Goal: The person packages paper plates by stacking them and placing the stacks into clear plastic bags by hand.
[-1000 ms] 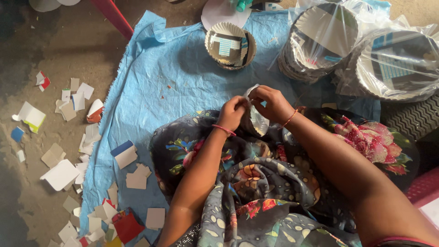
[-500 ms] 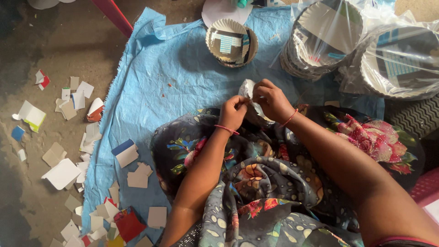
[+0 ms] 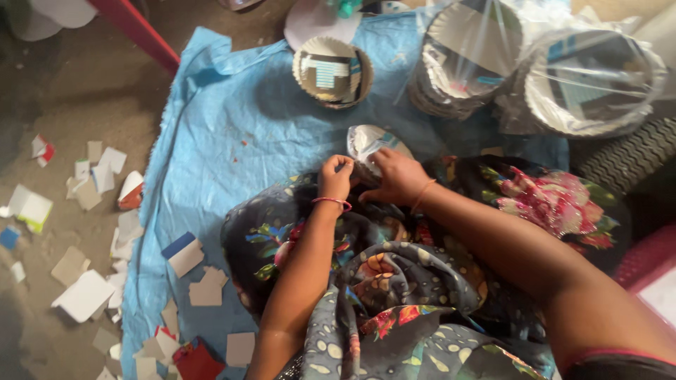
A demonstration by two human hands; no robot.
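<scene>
At frame centre, your left hand (image 3: 336, 176) and right hand (image 3: 398, 177) are pinching a silvery paper dish (image 3: 372, 143); keep fingers gripping the rim evenly.

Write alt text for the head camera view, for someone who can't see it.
Seated on a blue plastic sheet, a person's left hand and right hand hold a silvery paper plate over a floral-clothed lap. Stacked paper plates lie ahead; paper scraps litter the floor.
</scene>
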